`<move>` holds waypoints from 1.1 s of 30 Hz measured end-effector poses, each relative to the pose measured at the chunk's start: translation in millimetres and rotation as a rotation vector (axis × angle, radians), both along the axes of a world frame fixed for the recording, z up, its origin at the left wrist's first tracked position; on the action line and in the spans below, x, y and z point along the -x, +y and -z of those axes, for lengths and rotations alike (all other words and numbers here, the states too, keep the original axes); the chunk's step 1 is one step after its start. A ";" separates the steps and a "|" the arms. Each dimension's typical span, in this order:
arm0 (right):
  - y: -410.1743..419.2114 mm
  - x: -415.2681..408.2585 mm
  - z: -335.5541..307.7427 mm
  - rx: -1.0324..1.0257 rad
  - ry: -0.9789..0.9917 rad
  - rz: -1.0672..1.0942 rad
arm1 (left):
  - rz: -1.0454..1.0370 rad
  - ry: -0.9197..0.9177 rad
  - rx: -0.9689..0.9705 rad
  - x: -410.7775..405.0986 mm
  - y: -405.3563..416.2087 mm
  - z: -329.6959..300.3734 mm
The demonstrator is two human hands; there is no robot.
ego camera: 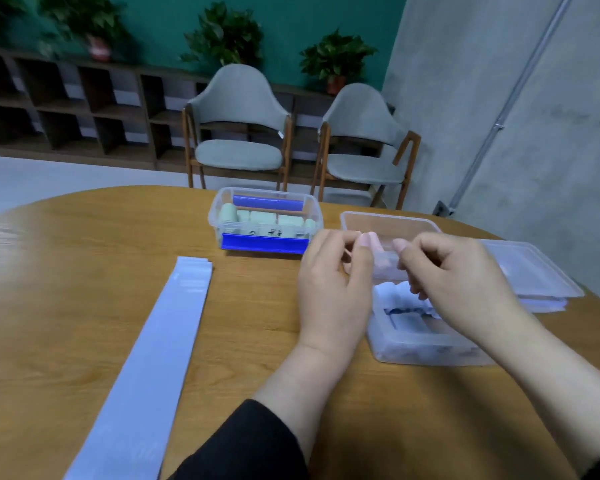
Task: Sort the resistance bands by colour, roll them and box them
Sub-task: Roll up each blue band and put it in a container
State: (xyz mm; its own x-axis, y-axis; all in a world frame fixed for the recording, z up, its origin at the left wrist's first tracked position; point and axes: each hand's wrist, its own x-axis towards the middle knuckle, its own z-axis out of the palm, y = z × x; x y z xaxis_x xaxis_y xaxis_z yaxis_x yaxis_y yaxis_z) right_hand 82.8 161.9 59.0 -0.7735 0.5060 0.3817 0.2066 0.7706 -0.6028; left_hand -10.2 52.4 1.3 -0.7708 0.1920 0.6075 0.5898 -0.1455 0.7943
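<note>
- While a pale blue band (142, 368) is lying flat and unrolled on the near desk (66, 306), sorting is looking roughly half done.
- The left hand (333, 282) and right hand (458, 275) are hovering close together, fingers curling round a pink band (378, 261).
- Beneath them, a clear box (413, 348) is holding blue bands.
- Farther off, a blue-trimmed box (265, 220) is already holding green rolls; an open box (388, 223) and a lid (534, 268) are waiting.
- Beyond the wooden desk, two grey chairs (239, 123), shelves and plants are lining a green wall.
</note>
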 end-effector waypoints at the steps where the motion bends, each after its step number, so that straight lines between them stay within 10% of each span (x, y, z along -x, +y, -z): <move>1: -17.4 5.0 2.2 0.018 0.080 -0.068 | 0.018 -0.027 -0.007 0.6 -10.2 -13.5; 13: -206.5 28.3 122.4 -0.005 -0.133 -0.844 | -0.092 0.017 0.929 73.1 -255.3 52.1; 33: -113.3 -13.4 119.1 -0.379 0.008 -0.635 | -0.278 0.220 1.354 14.8 -204.1 57.9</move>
